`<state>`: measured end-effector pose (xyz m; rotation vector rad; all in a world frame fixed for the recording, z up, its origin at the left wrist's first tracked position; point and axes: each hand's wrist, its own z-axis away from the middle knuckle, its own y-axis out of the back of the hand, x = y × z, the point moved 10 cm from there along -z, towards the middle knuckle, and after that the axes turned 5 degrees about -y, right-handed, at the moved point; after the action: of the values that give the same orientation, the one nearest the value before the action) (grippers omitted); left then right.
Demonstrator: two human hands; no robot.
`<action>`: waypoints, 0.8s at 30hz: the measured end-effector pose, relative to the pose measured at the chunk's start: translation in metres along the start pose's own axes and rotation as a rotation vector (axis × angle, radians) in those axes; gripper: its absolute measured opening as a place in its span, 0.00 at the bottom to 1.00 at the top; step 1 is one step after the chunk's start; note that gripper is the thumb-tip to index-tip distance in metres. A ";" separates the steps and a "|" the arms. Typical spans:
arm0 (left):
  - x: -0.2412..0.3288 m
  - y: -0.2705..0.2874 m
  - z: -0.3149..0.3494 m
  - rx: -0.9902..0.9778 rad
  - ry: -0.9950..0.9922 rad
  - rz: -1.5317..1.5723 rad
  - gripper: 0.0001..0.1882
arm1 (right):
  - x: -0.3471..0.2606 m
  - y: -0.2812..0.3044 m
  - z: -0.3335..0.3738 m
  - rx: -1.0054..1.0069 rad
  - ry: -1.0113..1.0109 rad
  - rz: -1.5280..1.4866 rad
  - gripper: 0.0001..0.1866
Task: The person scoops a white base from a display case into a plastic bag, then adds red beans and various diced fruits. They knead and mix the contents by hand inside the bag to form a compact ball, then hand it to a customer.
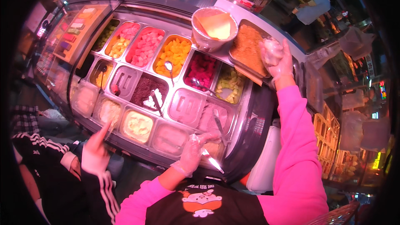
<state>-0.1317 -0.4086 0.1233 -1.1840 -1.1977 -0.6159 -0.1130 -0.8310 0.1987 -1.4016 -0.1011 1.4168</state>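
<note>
My left hand (191, 155), in a clear glove, hovers by the near edge of the topping counter, fingers reaching right over a pan of pale purple paste (212, 118). Close beside its fingers lies a shiny white flat tool (213, 161); I see no clear grip on it. At the far right, my gloved right hand (284, 63) closes around a soft whitish lump (273, 51). That hand is above the right edge of a tray of brown, floss-like crumbs (248, 43). A lined bin (214, 27) with yellow paper inside stands left of the tray.
Pans hold mango cubes (173, 56), pink cubes (145, 46), dark red beans (143, 89) and pale cream (137, 126); several have spoons. Another person's hand (96, 152) points over the near-left pans. A white container (266, 164) stands by the counter's right end.
</note>
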 end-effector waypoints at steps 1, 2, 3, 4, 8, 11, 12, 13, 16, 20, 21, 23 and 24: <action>-0.002 -0.001 0.001 -0.010 0.014 -0.080 0.49 | 0.000 0.006 0.001 0.034 -0.009 0.029 0.32; 0.001 0.004 0.004 0.034 -0.002 -0.161 0.48 | -0.002 0.012 0.000 0.096 0.025 0.063 0.31; -0.001 0.006 0.006 0.065 0.012 -0.163 0.47 | 0.005 0.004 0.001 0.006 -0.061 0.024 0.29; -0.001 0.005 0.010 0.083 0.013 -0.061 0.45 | 0.000 0.006 0.001 0.028 0.018 0.053 0.27; 0.000 -0.002 0.017 0.040 -0.034 -0.102 0.41 | 0.000 0.011 -0.006 0.083 -0.002 0.077 0.26; -0.013 -0.002 0.021 0.072 0.073 -0.083 0.36 | -0.011 0.019 -0.015 0.193 0.088 0.236 0.19; -0.010 -0.003 0.020 0.059 0.036 -0.141 0.36 | -0.015 0.017 -0.020 0.212 0.121 0.271 0.18; -0.015 -0.004 0.023 0.050 0.086 -0.133 0.34 | -0.013 0.018 -0.025 0.258 0.138 0.278 0.16; -0.030 0.008 0.033 0.087 0.251 -0.088 0.31 | -0.017 0.007 -0.027 0.346 0.228 0.736 0.17; -0.024 0.042 0.035 0.235 0.217 0.125 0.41 | -0.016 -0.027 -0.025 0.468 0.551 1.309 0.37; -0.018 0.050 0.036 0.327 0.153 0.254 0.42 | -0.010 -0.039 -0.025 0.419 0.629 1.395 0.41; -0.009 0.071 0.036 0.349 0.126 0.323 0.42 | 0.003 -0.054 -0.035 0.449 0.651 1.644 0.42; -0.009 0.080 0.039 0.408 0.147 0.354 0.43 | 0.009 -0.057 -0.040 0.435 0.597 1.725 0.43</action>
<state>-0.0792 -0.3484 0.0827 -0.9521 -0.9051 -0.1747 -0.0467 -0.8249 0.2200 -1.3575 2.0834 1.9210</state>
